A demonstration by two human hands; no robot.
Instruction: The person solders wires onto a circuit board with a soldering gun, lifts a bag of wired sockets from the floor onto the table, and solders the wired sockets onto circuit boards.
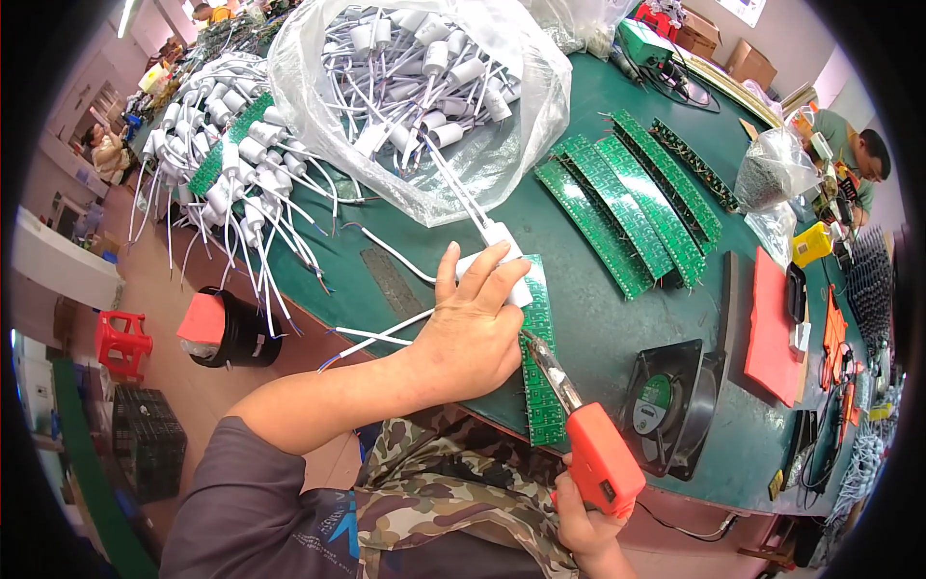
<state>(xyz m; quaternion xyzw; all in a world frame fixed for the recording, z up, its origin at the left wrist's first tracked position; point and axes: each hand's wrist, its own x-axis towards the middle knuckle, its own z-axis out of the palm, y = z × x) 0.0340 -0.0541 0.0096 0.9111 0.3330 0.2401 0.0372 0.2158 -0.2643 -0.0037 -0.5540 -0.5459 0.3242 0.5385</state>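
Observation:
My left hand (473, 333) is closed, its fingers pressed over a white plastic housing with wires (502, 246) at the table's near edge. Under it lies a narrow green circuit board strip (543, 386), partly hidden by the hand. Loose white leads (391, 253) stick out to the left of the hand. My right hand (590, 526) is wrapped round the handle of a red soldering gun (606, 458). The gun's metal tip points up and left, close to the strip beside my left fingers; whether it touches cannot be made out.
A clear plastic bag (482, 188) of white wired parts stands ahead, with a heap of similar parts (253, 152) left of it. Several green board strips (627, 212) lie to the right, near a black fan (670, 410). A co-worker (858, 159) sits at far right.

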